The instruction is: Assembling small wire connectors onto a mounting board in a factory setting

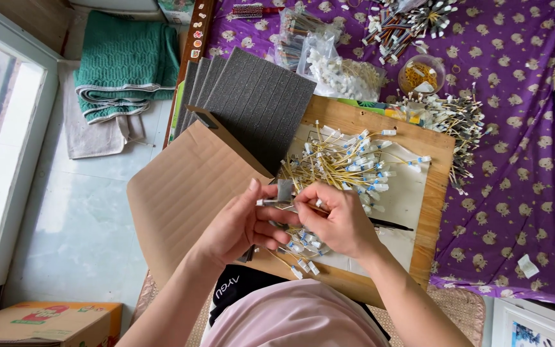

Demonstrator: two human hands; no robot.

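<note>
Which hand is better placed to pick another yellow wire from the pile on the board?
Probably the right hand: it sits nearer the pile of yellow wires, pinching only a thin wire end. The left hand grips the small grey foam strip, farther from the pile.

A wooden board point(438, 193) lies on a bed with a purple cloth point(521, 128). On the board sit white paper point(406, 193), yellow wires point(342, 160) and grey foam sheets point(264, 103).
</note>
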